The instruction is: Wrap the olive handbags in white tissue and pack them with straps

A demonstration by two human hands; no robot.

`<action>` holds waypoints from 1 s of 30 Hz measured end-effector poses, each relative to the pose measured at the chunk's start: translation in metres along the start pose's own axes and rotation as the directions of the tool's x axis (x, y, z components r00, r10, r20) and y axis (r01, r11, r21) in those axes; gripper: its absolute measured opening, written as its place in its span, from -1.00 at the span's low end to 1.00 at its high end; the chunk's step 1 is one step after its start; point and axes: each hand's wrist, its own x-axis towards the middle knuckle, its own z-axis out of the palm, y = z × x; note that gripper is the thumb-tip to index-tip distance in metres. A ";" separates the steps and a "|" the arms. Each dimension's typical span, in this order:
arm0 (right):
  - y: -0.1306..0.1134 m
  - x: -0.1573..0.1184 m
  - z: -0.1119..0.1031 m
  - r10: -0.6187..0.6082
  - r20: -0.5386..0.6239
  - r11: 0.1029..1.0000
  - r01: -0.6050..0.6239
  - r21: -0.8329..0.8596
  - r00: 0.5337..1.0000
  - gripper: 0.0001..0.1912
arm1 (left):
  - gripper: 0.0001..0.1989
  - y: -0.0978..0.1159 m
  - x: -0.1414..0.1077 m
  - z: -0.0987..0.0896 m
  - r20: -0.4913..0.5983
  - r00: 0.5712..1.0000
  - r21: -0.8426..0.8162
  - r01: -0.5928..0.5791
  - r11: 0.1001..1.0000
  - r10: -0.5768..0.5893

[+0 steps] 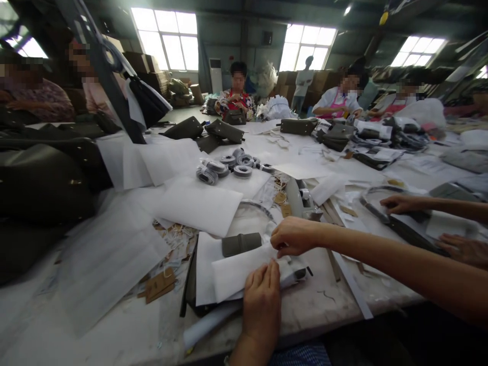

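Near the front edge of the table lies a dark bag [189,284] with white foam sheets on it. A folded white foam sheet [234,273] crosses the bag, and a dark green flap piece [241,244] shows just above it. My left hand [263,290] lies on the right part of the folded sheet, fingers extended and pointing away from me. Above it my right hand [292,237] is closed in a pinch at the sheet's right end; what its fingertips hold is too small to make out. A clear-wrapped strap loop [259,206] curves behind the bag.
Foam sheets [198,206] and brown tags [160,284] lie left of the bag. Rolled straps [243,171] sit farther back. Dark bags [41,183] are piled at the left. A neighbour's hands [404,204] work at the right; other people sit across the table.
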 end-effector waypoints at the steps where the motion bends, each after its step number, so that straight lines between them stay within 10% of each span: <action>1: 0.004 0.008 -0.001 0.003 0.041 1.000 -0.002 -0.020 0.999 -0.87 | -0.48 0.000 0.000 0.001 -0.006 1.000 0.003 -0.005 1.000 0.005; 8: 0.009 0.046 -0.006 0.006 0.270 0.992 0.028 -0.121 0.963 -0.92 | -0.67 -0.002 -0.002 0.004 -0.016 0.999 0.025 -0.028 0.999 0.029; 20: 0.019 0.072 -0.001 0.060 0.284 0.994 -0.033 -0.100 0.957 -0.80 | -0.82 -0.003 0.006 0.002 0.024 0.996 0.061 -0.092 0.994 0.091; 30: 0.060 0.095 -0.006 -0.009 0.331 0.973 -0.068 0.219 0.944 -0.76 | -0.92 -0.002 0.004 0.009 -0.076 0.996 0.037 -0.044 0.998 0.047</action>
